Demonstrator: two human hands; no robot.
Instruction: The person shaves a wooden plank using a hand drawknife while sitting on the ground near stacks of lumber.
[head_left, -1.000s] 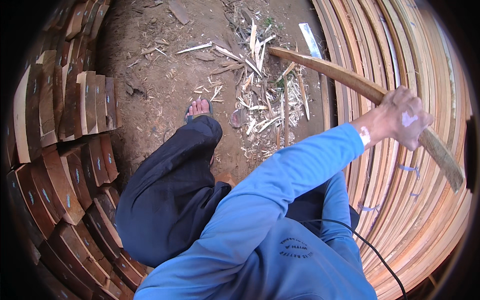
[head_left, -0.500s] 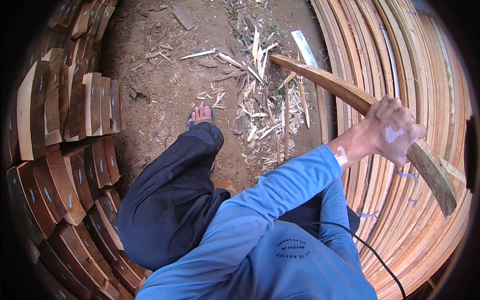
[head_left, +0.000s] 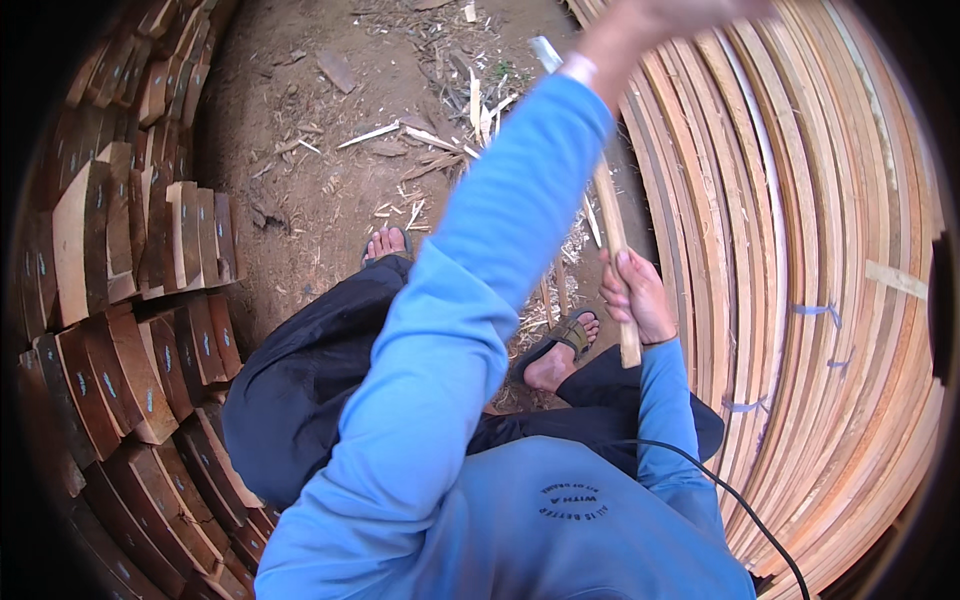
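Observation:
My right hand is closed around a pale wooden stick, with the thumb lying along it. The stick's near end sticks out below my fist, toward my knee; its far part passes behind my left sleeve. Across the middle stretches my left arm, and my left hand is at the top edge, smeared by motion and partly cut off. Whether that hand holds anything cannot be seen. A saw blade lies on the ground beyond the stick, partly covered by my left arm.
Long sawn boards are stacked along the right side, with purple ties among them. Stacked timber with blue-marked ends stands at the left. Wood splinters litter the dirt floor. A black cable crosses my right side.
My left hand has swung from the stack at the right up to the top edge, away from the large wooden piece's former place. My right hand, hidden before, now shows with the stick.

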